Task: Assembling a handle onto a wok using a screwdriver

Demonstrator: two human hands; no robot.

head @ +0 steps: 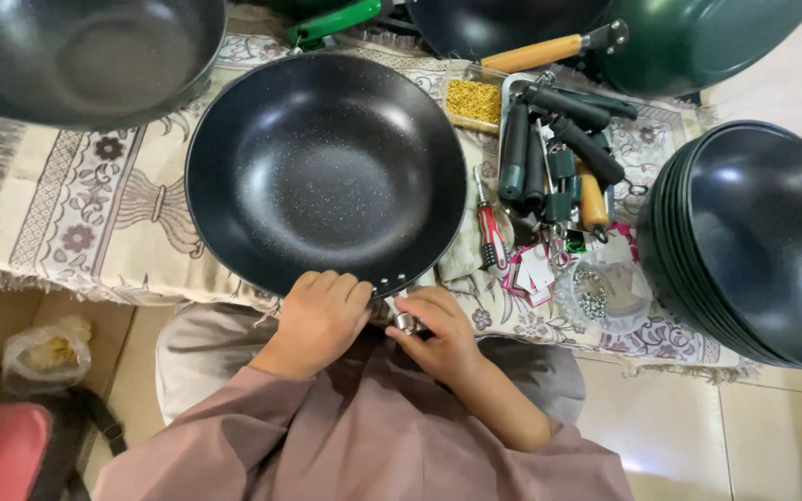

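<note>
black pan [325, 172], rim under left hand [319, 315]

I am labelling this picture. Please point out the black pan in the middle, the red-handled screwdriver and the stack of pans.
Black pan [327, 172], head view, inner bottom.
Red-handled screwdriver [490, 234], head view, handle.
Stack of pans [763, 241], head view, top pan's inside.

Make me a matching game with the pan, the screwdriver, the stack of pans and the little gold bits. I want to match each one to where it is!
Things:
1. Pan
2. Screwdriver
3. Stack of pans
4. Gold bits

Places:
A. At the far right, off the cloth's edge
B. In a clear box beyond the pan's far right rim
C. In the middle of the cloth, both hands at its near rim
D. On the cloth, just right of the pan

Pairs: 1-C, 2-D, 3-A, 4-B
</note>
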